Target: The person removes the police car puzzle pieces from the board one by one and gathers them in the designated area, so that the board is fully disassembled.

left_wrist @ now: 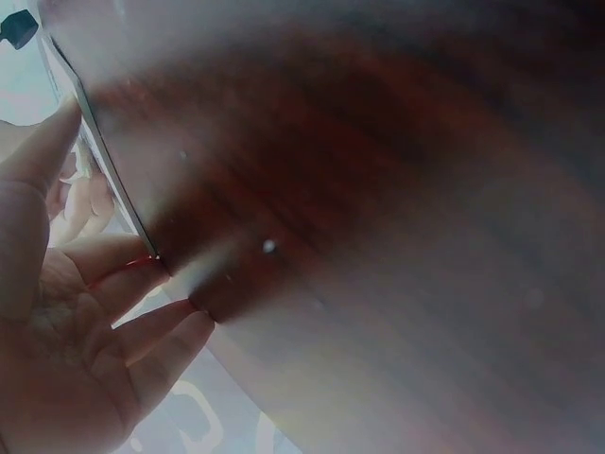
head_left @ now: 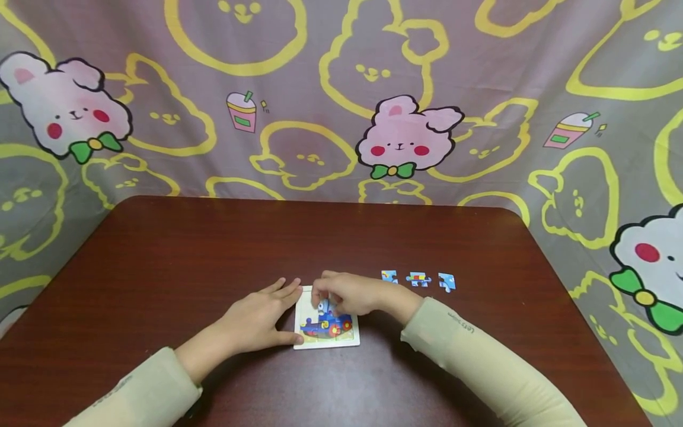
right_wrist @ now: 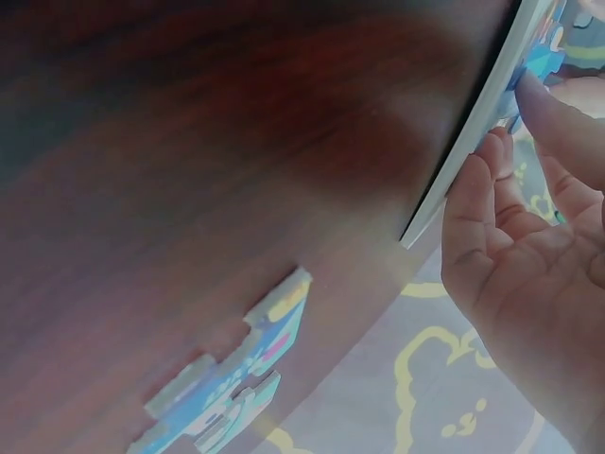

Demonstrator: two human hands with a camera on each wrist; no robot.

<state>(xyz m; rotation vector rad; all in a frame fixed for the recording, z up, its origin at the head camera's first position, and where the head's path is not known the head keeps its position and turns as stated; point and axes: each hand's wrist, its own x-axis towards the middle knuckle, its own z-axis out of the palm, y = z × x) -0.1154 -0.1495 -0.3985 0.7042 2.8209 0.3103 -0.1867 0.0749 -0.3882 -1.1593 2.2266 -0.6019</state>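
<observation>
A small jigsaw puzzle board (head_left: 332, 344) with a pale frame lies on the table, its lower part filled with a blue vehicle picture. My left hand (head_left: 256, 317) rests along the board's left side, thumb at the near corner and forefinger at the far corner. In the left wrist view the left hand (left_wrist: 76, 331) has its fingers stretched out by the board's edge. Over the board's upper part, my right hand (head_left: 352, 293) pinches a blue puzzle piece (right_wrist: 544, 61) between thumb and fingers. The right hand partly hides the board and the piece in the head view.
Three loose puzzle pieces lie in a row right of the board: a left one (head_left: 390, 276), a middle one (head_left: 418, 279) and a right one (head_left: 447, 281). The dark red-brown table (head_left: 240, 237) ends at a patterned curtain (head_left: 299, 89).
</observation>
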